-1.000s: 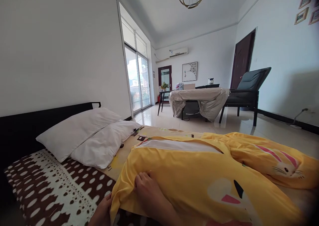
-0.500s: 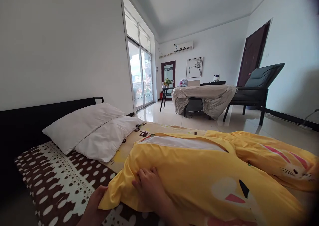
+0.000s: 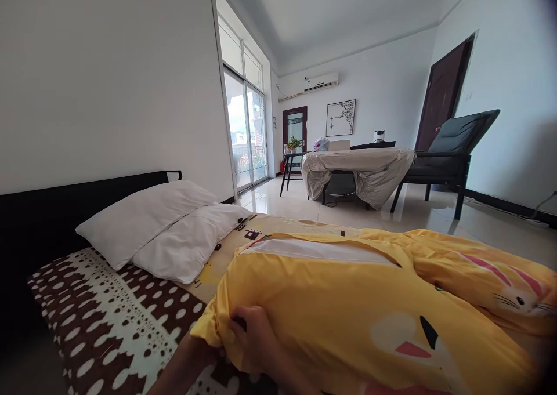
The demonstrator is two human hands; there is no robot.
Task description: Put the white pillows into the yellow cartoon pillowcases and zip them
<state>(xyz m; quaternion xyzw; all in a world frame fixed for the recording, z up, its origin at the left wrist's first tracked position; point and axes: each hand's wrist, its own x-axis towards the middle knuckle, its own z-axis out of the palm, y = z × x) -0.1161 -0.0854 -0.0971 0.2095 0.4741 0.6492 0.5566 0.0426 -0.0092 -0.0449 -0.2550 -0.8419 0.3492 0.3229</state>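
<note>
A yellow cover (image 3: 331, 302) with cartoon faces lies across the bed, its long side opening showing a white inner piece (image 3: 322, 249). At its near left corner, my left hand (image 3: 195, 351) reaches under the yellow fabric, and its fingers are hidden there. Just right of it, my right hand (image 3: 252, 331) is closed on a fold of the cover, thumb and fingers bent together. More of the yellow fabric, bearing a rabbit face, is bunched at the right.
Two white pillows (image 3: 174, 232) lie by the black headboard (image 3: 87, 200). Brown dotted bedding (image 3: 100, 325) covers the near left. Beyond the bed stand a draped table (image 3: 357, 166), a black chair (image 3: 448, 151) and a small side table with a plant (image 3: 293, 144).
My left hand has moved right and under the cover's corner, which has lifted and bunched. My right hand has shifted slightly down, its fingers now bent closer together.
</note>
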